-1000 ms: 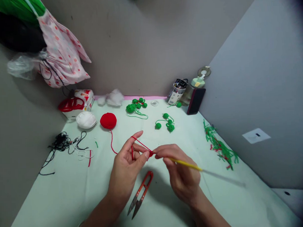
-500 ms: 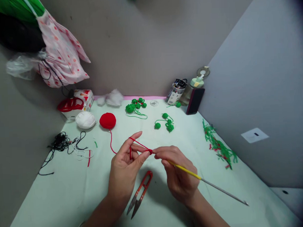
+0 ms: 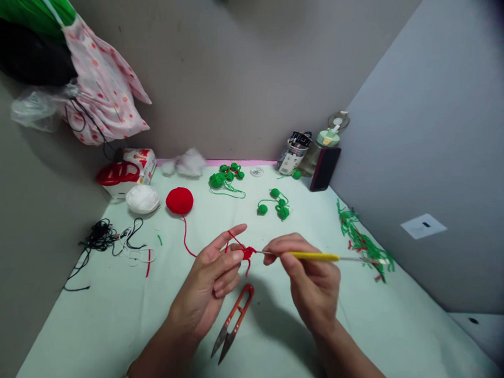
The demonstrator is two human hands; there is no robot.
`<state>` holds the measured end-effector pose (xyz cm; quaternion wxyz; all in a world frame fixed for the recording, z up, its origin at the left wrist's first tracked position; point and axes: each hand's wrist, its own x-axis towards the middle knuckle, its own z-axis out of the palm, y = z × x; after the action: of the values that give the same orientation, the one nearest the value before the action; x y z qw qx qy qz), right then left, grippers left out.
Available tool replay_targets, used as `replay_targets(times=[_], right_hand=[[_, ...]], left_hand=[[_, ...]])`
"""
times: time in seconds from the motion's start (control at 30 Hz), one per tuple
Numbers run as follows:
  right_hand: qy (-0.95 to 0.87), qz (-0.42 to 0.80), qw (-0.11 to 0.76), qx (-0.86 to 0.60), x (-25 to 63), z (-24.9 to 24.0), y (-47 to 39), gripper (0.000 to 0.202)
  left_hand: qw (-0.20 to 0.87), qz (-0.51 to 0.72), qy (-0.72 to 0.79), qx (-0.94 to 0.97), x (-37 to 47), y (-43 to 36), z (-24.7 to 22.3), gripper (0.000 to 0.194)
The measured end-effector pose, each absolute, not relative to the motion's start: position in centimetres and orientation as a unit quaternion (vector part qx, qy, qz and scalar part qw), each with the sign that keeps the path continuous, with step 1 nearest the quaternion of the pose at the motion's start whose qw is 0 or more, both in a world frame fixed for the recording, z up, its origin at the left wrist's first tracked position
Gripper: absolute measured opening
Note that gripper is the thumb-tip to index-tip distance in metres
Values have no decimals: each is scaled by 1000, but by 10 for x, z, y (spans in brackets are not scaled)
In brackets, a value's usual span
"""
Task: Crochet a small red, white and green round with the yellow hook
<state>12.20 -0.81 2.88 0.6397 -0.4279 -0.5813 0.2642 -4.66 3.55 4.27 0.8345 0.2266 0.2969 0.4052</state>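
Note:
A small red crochet piece (image 3: pixel 249 253) is pinched between the thumb and fingers of my left hand (image 3: pixel 209 276), with a short tail hanging below it. Red yarn loops over my raised left index finger and trails back to a red yarn ball (image 3: pixel 179 201). My right hand (image 3: pixel 313 275) grips a crochet hook (image 3: pixel 314 256) by its yellow handle. The hook's thin metal tip reaches the right side of the red piece; its other end points right and is blurred. Below my hands lie orange-handled thread snips (image 3: pixel 235 319), blades toward me.
Green crocheted balls (image 3: pixel 282 212) lie beyond my hands, with more green pieces (image 3: pixel 229 176) farther back. White yarn (image 3: pixel 142 200) and black cord (image 3: pixel 100 237) are at left. Yarn scraps (image 3: pixel 365 243) lie right, below a phone (image 3: pixel 324 169) leaning on a bottle.
My left hand has turned, showing more of the red piece and its tail. My right hand has shifted right, and the hook has swung from slanting down to nearly level.

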Motion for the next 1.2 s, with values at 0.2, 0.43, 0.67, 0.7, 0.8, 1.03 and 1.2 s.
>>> replay_targets(times=[0.2, 0.43, 0.67, 0.7, 0.8, 1.03, 1.2], right_hand=[[-573, 307, 636, -417, 118, 34, 0, 14], [-686, 117, 558, -452, 113, 24, -11, 33], [-589, 230, 647, -426, 122, 28, -4, 23], [-558, 277, 662, -417, 122, 29, -2, 20], [-558, 294, 646, -430, 117, 29, -1, 19], [-652, 79, 602, -454, 117, 23, -8, 33], [-532, 293, 669, -428, 122, 28, 0, 20]], left_hand=[[790, 436, 319, 291, -39, 28, 39, 42], [768, 453, 339, 301, -37, 26, 34, 48], [830, 416, 311, 204, -42, 35, 41, 40], [822, 425, 314, 211, -41, 34, 41, 39], [775, 468, 338, 256, -35, 28, 37, 41], [849, 395, 290, 199, -36, 30, 35, 43], [801, 452, 322, 227, -39, 34, 36, 35]])
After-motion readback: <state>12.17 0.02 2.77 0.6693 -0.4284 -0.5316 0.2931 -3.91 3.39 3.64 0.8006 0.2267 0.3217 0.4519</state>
